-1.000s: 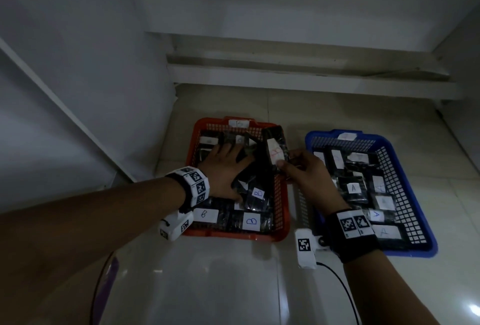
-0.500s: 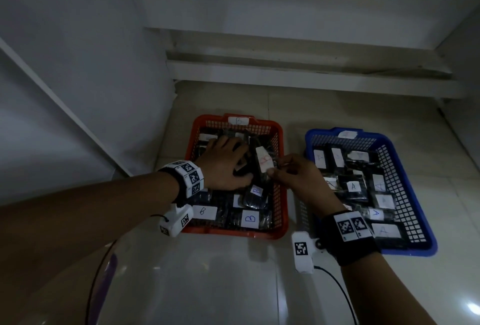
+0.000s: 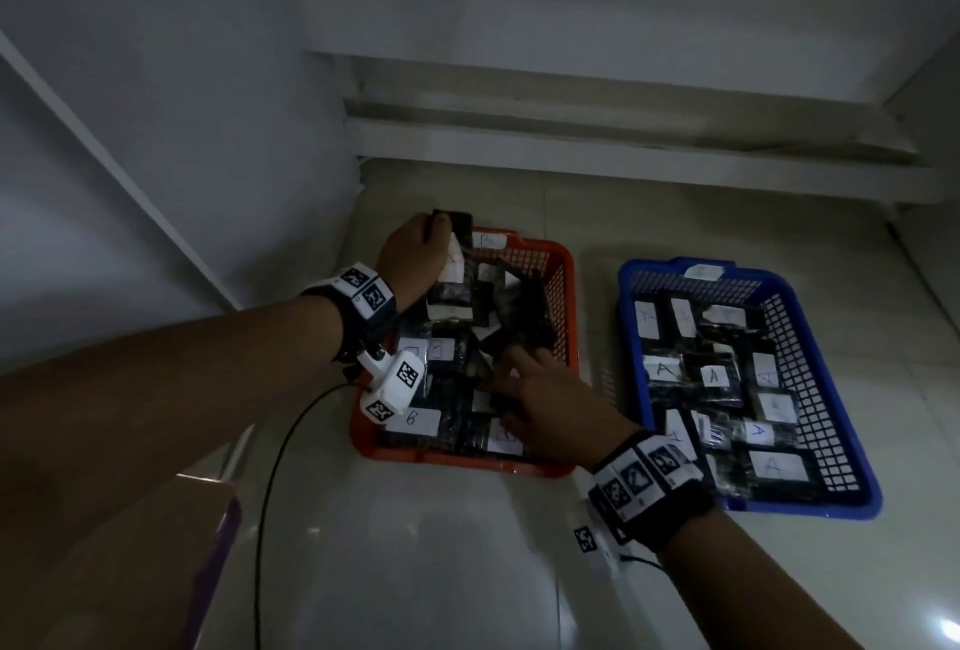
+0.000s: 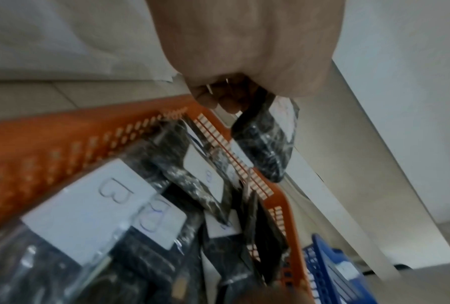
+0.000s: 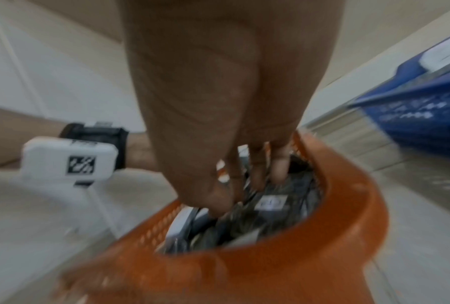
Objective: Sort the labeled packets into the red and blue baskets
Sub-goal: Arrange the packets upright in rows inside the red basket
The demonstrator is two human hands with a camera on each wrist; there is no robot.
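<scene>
The red basket [image 3: 566, 286] holds several dark packets with white labels marked B. The blue basket [image 3: 810, 389] to its right holds several packets marked A. My left hand [image 3: 415, 254] is raised over the red basket's far left corner and grips a dark packet [image 3: 453, 228] with a white label; the left wrist view shows that packet [image 4: 268, 144] hanging from curled fingers [image 4: 218, 100]. My right hand [image 3: 530, 389] reaches into the near middle of the red basket [image 5: 348, 226], with its fingers [image 5: 255, 170] pointing down among the packets. Whether they grasp one is hidden.
Both baskets sit on a pale glossy floor by a white wall [image 3: 156, 130], with a stepped white ledge [image 3: 623, 150] behind. A black cable [image 3: 270, 467] trails from my left wrist. A cardboard box corner [image 3: 202, 519] is at lower left.
My left hand has lifted a packet up and toward the far left corner of the red basket. My right hand let go of the labeled packet and dropped into the basket's near middle.
</scene>
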